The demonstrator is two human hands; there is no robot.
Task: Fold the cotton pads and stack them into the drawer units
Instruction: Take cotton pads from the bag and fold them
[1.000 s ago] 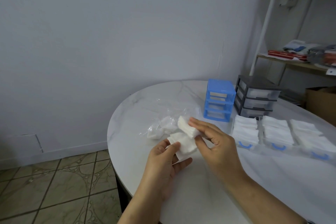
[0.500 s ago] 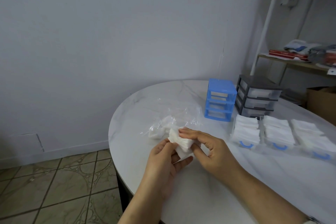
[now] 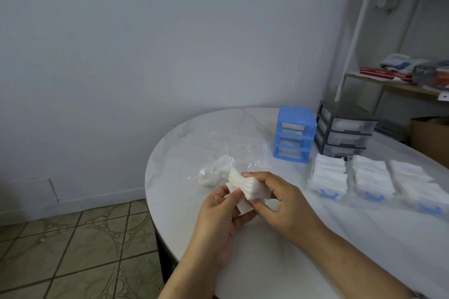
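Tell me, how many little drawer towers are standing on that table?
2. The blue tower stands at the table's far side; the dark grey tower stands just right of it, behind the pulled-out drawers of pads. None seems hidden.

soft cotton pads (image 3: 247, 188), glossy, seemingly marble table (image 3: 267, 250)

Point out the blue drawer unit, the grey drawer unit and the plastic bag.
blue drawer unit (image 3: 294, 138): head view, front face.
grey drawer unit (image 3: 345, 130): head view, middle drawer.
plastic bag (image 3: 239, 153): head view, crinkled clear film.
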